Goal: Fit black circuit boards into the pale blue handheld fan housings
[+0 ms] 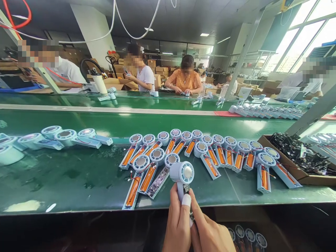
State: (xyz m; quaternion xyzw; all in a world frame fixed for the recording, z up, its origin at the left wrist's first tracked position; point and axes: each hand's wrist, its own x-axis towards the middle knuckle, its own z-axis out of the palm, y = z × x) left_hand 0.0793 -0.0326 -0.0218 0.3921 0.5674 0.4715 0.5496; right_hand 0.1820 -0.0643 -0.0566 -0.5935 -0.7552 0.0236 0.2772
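Pale-blue plastic fan body with a drum-shaped head is held up at the near edge of the glossy green worktop, a ring of slots circling its shiny silver centre, a small dark circuit part showing on the handle. Below, at six o'clock, the left hand and right hand both grasp that handle. Just beyond, at nine o'clock, lies a similar unit with a long grey circuit board. Farther, at three o'clock, a brown cardboard box holds black parts.
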